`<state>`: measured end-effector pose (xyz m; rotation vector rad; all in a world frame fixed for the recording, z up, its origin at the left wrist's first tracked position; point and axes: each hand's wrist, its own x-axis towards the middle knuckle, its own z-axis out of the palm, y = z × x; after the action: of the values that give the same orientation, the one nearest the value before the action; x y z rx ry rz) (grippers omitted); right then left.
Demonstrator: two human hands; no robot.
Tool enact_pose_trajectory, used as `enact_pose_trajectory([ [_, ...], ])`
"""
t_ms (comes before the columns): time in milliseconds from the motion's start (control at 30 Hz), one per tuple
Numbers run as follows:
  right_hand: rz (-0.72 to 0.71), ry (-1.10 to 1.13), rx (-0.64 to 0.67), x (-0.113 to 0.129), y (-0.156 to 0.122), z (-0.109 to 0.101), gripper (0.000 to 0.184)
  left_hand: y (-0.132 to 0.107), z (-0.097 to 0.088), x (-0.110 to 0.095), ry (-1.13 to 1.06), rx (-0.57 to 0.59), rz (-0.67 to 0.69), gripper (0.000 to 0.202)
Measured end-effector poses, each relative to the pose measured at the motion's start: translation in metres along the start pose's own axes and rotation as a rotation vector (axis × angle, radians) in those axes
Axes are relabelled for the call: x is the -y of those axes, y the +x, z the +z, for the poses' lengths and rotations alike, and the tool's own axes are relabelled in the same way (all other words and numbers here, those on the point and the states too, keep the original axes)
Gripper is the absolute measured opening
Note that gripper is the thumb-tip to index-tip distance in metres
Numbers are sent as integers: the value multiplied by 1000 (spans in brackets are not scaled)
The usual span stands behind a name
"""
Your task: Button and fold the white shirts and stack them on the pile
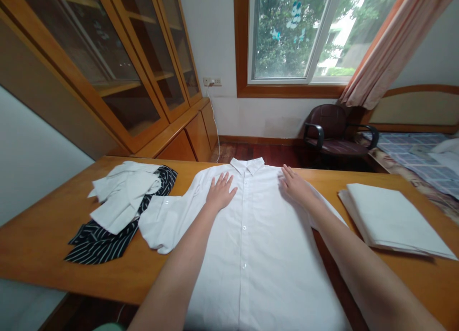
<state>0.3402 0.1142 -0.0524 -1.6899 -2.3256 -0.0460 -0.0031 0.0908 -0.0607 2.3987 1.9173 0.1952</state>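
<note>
A white button-up shirt [265, 235] lies spread front side up across the wooden table, its collar at the far edge and its lower end toward me. My left hand [221, 191] rests flat on the shirt's left chest, fingers stretched out and a little apart. Over the right shoulder area is my right hand [292, 183], its fingers extended and slightly blurred; whether it presses on the cloth I cannot tell. The sleeve on the left is bent outward with its cuff showing. My right forearm partly hides the other sleeve.
On the wooden table [46, 226], a crumpled white garment [125, 187] lies over a black-and-white striped cloth [103, 245] at left. A folded white stack [394, 216] sits at right. Beyond are a glass-door cabinet [172, 113], an office chair [330, 125] and a bed [412, 154].
</note>
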Motion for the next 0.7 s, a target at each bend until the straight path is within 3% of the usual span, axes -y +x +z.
enact_pose_trajectory([
  [167,-17,159,-16,33,-61,-17,53,-1,2,1,-23,-58,22,60],
  [367,-65,215,35,60,-132,-22,51,-8,-4,3,-97,-248,104,43],
  [500,-78,106,45,65,-145,-10,55,-27,-13,-12,-126,-269,159,42],
  [700,-73,81,63,66,-137,-7,55,-83,-4,-50,-99,-85,240,53],
])
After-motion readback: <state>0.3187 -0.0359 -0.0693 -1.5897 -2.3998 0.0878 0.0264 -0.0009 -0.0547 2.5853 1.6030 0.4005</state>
